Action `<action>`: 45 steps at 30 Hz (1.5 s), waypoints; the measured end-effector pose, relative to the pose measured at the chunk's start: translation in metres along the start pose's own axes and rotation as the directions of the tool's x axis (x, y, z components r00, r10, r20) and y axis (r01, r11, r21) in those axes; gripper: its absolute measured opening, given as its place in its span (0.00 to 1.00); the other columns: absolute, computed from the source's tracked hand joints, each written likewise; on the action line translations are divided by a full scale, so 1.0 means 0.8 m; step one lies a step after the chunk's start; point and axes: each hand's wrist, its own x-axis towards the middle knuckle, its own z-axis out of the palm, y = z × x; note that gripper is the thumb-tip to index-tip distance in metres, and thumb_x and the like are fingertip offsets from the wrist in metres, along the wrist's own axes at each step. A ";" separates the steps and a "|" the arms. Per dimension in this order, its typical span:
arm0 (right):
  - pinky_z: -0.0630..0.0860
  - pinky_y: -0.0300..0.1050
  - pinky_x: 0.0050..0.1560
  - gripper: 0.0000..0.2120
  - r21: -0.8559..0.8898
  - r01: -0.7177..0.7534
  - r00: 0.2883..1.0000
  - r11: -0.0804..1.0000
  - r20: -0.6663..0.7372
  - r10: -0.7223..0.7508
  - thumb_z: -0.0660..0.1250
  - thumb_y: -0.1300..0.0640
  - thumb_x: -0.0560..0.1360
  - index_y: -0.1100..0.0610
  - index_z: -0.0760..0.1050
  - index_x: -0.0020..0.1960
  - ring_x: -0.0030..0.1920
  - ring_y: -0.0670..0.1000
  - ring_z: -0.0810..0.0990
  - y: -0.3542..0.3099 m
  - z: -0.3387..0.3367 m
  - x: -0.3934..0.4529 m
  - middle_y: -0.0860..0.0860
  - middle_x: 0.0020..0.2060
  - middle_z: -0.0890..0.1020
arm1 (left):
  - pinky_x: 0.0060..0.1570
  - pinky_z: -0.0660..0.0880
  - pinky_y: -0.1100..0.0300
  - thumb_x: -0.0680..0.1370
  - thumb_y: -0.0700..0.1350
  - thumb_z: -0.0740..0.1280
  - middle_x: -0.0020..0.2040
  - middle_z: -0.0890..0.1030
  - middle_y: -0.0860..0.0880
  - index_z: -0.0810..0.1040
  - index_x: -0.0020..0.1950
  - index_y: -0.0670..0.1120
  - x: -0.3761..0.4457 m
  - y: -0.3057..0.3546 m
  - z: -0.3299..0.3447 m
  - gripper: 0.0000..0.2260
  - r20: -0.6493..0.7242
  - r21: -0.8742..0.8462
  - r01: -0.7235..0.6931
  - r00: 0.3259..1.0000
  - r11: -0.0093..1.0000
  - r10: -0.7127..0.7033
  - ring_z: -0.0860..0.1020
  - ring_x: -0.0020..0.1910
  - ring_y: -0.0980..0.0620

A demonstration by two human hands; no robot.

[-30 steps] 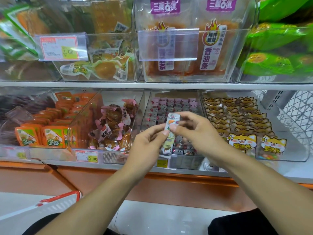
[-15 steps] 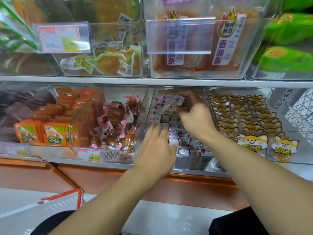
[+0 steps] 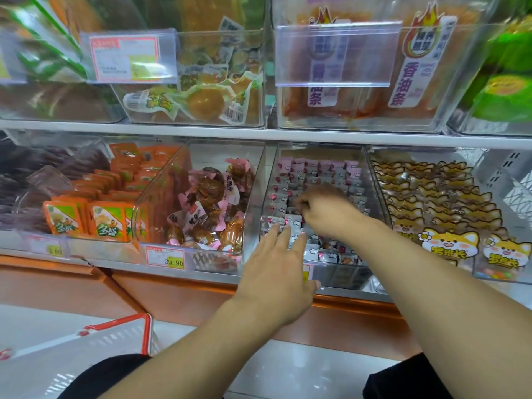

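A clear bin (image 3: 377,194) on the lower shelf holds several rows of small pink and white snack packets (image 3: 313,168). My right hand (image 3: 325,211) is inside this bin, blurred, knuckles up. Its fingers curl down and pinch a small packet among the rows; the fingertips are partly hidden. My left hand (image 3: 276,272) reaches to the bin's front, fingers straight and spread, the tips touching the front packets (image 3: 290,223) over the front wall.
Beside this bin are bins of brown pink-wrapped snacks (image 3: 207,203), orange packets (image 3: 86,217) and fox-print packets (image 3: 431,197). The upper shelf (image 3: 259,133) carries more clear bins. A white basket with a red rim (image 3: 115,338) sits low on the left. My knees are at the bottom.
My right hand carried the packet from in front of the shelf into the bin and lowered it onto the rows. My left hand let go and reached to the bin's front.
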 end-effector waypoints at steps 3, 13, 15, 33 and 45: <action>0.79 0.44 0.48 0.11 0.074 -0.003 0.997 0.997 -0.082 0.009 0.64 0.53 0.80 0.49 0.85 0.50 0.44 0.53 0.83 -0.014 -0.006 0.005 0.49 0.46 0.86 | 0.79 0.44 0.51 0.80 0.62 0.64 0.83 0.49 0.46 0.49 0.82 0.50 -0.003 -0.003 0.002 0.38 -0.012 -0.005 -0.015 1.000 1.000 0.015 0.42 0.82 0.46; 0.77 0.40 0.46 0.03 0.385 -0.041 0.980 0.922 -0.163 0.112 0.67 0.55 0.80 0.50 0.80 0.50 0.46 0.47 0.81 -0.036 -0.007 0.013 0.45 0.45 0.84 | 0.79 0.46 0.54 0.79 0.60 0.66 0.82 0.53 0.47 0.54 0.81 0.50 -0.005 -0.010 0.003 0.37 -0.059 -0.026 -0.051 0.997 0.998 0.050 0.44 0.82 0.48; 0.71 0.29 0.40 0.02 0.569 -0.015 0.950 0.822 -0.249 0.189 0.67 0.57 0.80 0.50 0.77 0.49 0.42 0.42 0.79 -0.035 -0.014 0.012 0.41 0.41 0.81 | 0.77 0.49 0.56 0.78 0.58 0.68 0.81 0.59 0.49 0.59 0.80 0.50 -0.006 -0.011 -0.001 0.34 -0.122 -0.086 -0.063 0.991 0.994 0.053 0.49 0.81 0.49; 0.84 0.44 0.45 0.06 0.933 -0.129 0.918 -0.336 0.241 0.315 0.64 0.67 0.81 0.66 0.75 0.57 0.47 0.54 0.88 -0.019 -0.062 -0.104 0.61 0.47 0.87 | 0.38 0.79 0.66 0.76 0.47 0.72 0.48 0.87 0.45 0.82 0.57 0.44 -0.012 -0.034 -0.056 0.12 0.038 -0.999 0.051 0.904 0.020 -0.426 0.86 0.43 0.52; 0.85 0.51 0.48 0.23 0.888 -0.334 0.897 -0.316 0.402 0.184 0.76 0.51 0.72 0.61 0.79 0.62 0.52 0.65 0.86 0.021 -0.072 -0.132 0.62 0.58 0.83 | 0.40 0.81 0.64 0.64 0.50 0.77 0.43 0.85 0.45 0.77 0.46 0.45 -0.001 -0.019 -0.045 0.17 0.053 -0.992 0.009 0.933 -0.124 -0.356 0.83 0.40 0.52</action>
